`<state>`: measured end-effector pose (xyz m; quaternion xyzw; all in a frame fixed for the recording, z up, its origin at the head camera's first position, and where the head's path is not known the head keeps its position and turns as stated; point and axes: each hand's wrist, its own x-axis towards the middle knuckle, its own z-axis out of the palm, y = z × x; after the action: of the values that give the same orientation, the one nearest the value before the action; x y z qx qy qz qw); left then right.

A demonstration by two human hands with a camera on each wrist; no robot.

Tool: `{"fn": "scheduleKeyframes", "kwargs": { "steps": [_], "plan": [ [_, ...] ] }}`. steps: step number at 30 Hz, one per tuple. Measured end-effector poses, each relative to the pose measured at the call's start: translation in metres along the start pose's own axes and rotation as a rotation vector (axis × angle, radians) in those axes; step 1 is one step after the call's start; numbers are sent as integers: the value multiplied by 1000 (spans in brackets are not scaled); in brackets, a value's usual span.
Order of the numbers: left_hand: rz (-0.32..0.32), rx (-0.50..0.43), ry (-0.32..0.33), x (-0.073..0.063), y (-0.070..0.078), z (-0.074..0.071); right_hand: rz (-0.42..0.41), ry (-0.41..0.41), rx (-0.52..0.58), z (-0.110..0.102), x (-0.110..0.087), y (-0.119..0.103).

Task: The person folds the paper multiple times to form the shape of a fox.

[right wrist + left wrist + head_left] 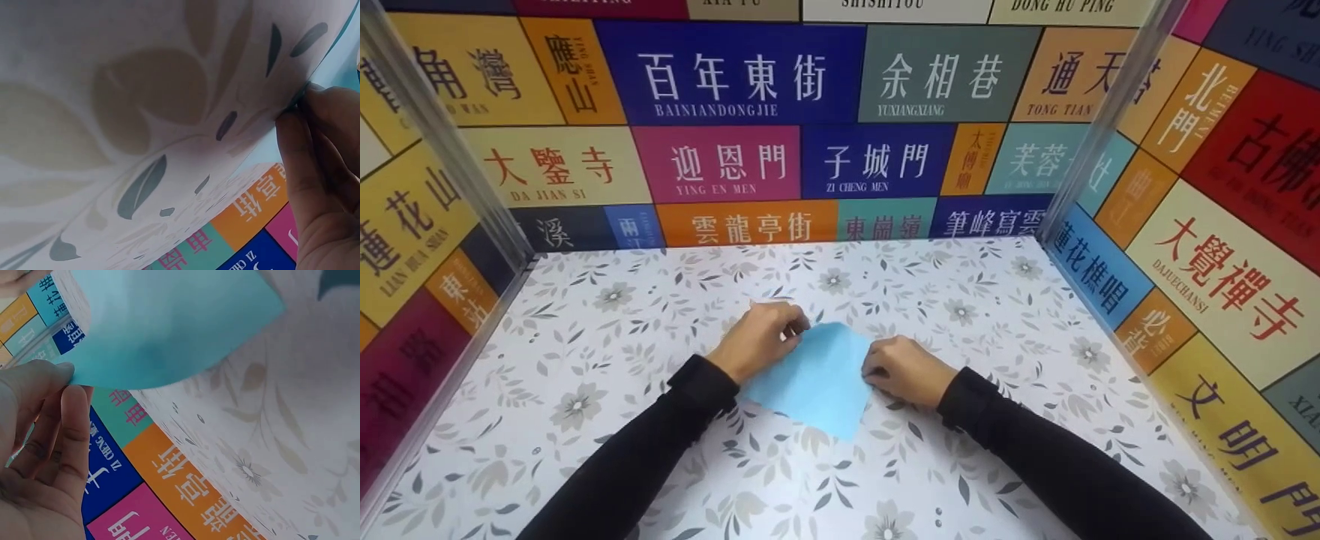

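A light blue sheet of paper (817, 382) is held over the flowered table, one corner pointing toward the person. At its upper left edge the left hand (761, 339) pinches it. In the left wrist view, thumb and forefinger of the left hand (50, 422) grip a corner of the paper (169, 332), which bows away from them. On the opposite side the right hand (907, 367) pinches the right edge. In the right wrist view the right hand (320, 152) has its fingertips together on the paper (337, 62), seen there mostly edge-on.
The table (607, 352) has a white covering with grey leaves and flowers. Walls of coloured panels with Chinese lettering stand at the back (727, 75), left (412, 225) and right (1215, 270), with clear strips at the corners.
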<state>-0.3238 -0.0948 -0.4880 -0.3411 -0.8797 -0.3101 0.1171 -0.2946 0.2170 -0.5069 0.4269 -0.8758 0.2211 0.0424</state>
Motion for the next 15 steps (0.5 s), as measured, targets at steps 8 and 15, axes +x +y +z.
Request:
{"fn": "scheduleKeyframes", "kwargs": {
  "steps": [8,15],
  "plan": [
    [45,-7,-21,-9,12,2,9,24,4,2,-1,1],
    [80,19,-32,-18,26,3,62,33,-18,2,-4,-2]
  ]
}}
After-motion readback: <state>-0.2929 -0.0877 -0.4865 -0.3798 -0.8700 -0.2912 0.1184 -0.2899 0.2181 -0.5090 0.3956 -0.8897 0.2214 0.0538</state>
